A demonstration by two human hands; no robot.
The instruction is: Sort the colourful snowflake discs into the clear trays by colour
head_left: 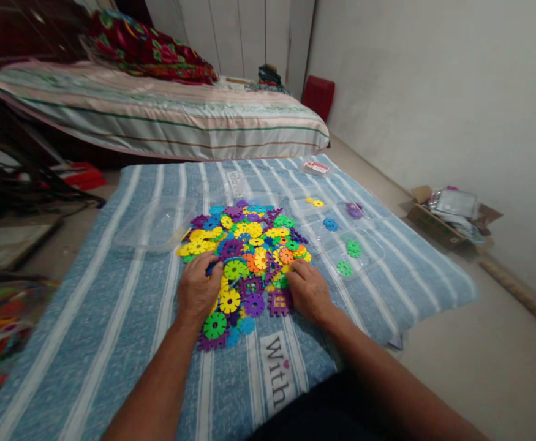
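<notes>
A pile of interlocking plastic pieces (255,230) lies on the blue striped cloth, with notched flower-like discs in yellow, green, blue, purple and orange, and purple square pieces (279,302). At the left edge of the pile is my left hand (198,289), its fingers closed around a dark blue disc (211,267) seen partly edge-on. My right hand (310,290) rests at the right edge with fingers curled inward against the pile; its fingertips are partly hidden. To the right, clear plastic trays (372,264) hold a few discs: green (353,248), blue (330,225), purple (354,210) and yellow (318,203).
An empty-looking clear plastic container (146,223) lies left of the pile. A small packet with a red label (316,167) sits at the far edge. Beyond stands a bed (171,119); an open cardboard box (437,226) is on the floor at right.
</notes>
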